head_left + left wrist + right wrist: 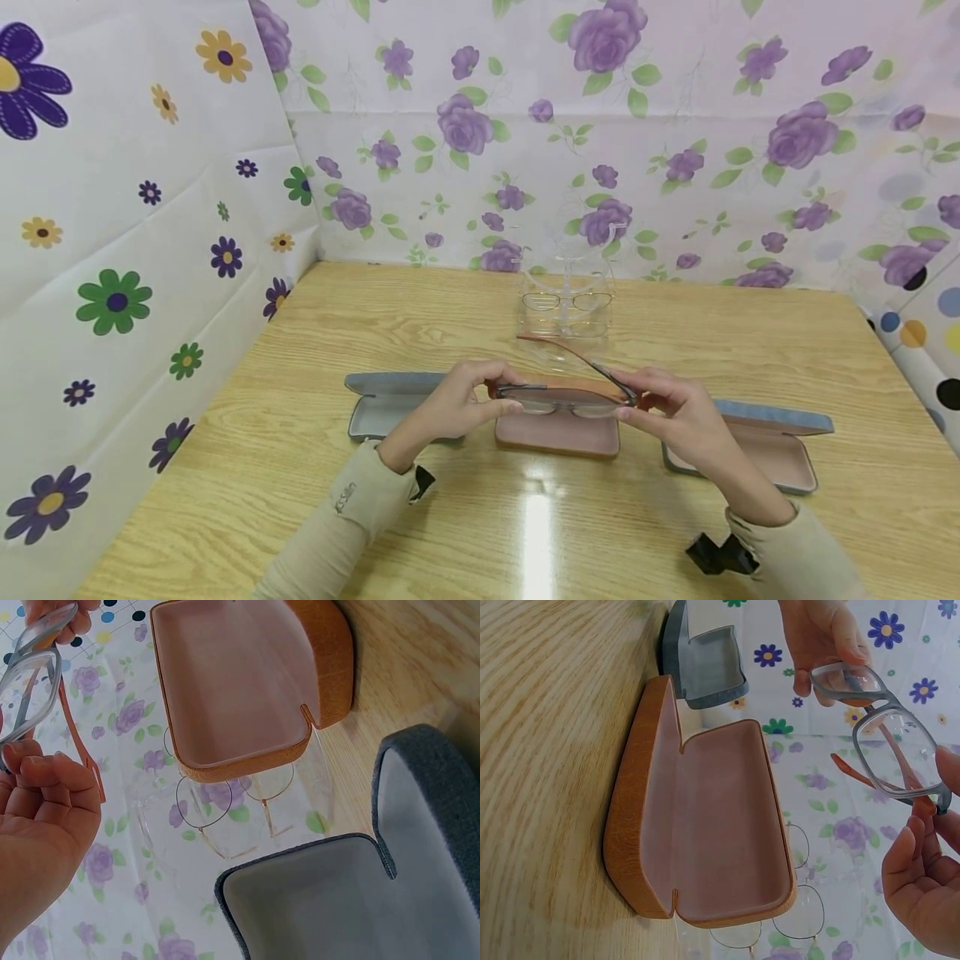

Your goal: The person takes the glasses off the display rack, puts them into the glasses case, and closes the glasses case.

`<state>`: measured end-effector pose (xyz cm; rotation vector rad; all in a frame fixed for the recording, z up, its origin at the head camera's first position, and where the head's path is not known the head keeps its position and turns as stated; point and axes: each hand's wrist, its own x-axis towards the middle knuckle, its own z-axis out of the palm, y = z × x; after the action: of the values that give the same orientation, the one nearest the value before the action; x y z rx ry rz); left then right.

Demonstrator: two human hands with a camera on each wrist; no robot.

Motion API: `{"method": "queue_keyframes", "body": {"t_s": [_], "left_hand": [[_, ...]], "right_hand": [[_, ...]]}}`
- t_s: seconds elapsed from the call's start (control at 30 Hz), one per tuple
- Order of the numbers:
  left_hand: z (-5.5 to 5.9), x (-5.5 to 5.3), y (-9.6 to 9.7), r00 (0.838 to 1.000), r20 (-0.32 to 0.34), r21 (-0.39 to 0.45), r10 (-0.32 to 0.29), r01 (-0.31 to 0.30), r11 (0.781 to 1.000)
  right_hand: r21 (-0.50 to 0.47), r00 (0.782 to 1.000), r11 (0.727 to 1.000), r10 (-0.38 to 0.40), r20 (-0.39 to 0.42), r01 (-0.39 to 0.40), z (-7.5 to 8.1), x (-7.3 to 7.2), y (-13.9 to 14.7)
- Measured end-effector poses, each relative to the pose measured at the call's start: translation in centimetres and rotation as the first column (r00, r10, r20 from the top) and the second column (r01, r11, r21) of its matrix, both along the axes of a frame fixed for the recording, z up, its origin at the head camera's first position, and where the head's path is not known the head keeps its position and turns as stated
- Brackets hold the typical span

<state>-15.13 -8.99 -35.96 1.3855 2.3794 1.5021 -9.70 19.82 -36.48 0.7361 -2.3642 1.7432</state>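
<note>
Head view: glasses (pixel 595 410) in grasp of both hands (pixel 678 410), open tabletop (pixel 468 517) before orange case (pixel 558 451) edge.

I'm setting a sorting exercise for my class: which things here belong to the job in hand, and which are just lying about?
In the job:
glasses, held by left hand and right hand
probably the orange case, open, middle of three

Apparently just lying about:
left case, open
right case, open
clear stand
wire glasses at the stand
</note>
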Motion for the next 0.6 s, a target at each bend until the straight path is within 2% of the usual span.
{"method": "queue_keyframes", "body": {"t_s": [0.23,0.43,0.6], "left_hand": [[-0.1,-0.11,-0.01,1.0,0.005,-0.005,0.001,-0.001,1.0],[-0.04,-0.05,-0.03,0.999,0.035,-0.014,0.009,-0.008,1.0],[-0.01,-0.05,0.0,1.0,0.027,-0.012,0.008,-0.007,1.0]], "right_hand": [[-0.001,1.0,1.0,0.01,-0.014,-0.01,0.16,0.07,-0.01],[0.008,1.0,1.0,0.018,-0.017,-0.018,0.17,0.18,0.06],[0.009,1.0,1.0,0.016,-0.013,-0.016,0.14,0.23,0.15]]}}
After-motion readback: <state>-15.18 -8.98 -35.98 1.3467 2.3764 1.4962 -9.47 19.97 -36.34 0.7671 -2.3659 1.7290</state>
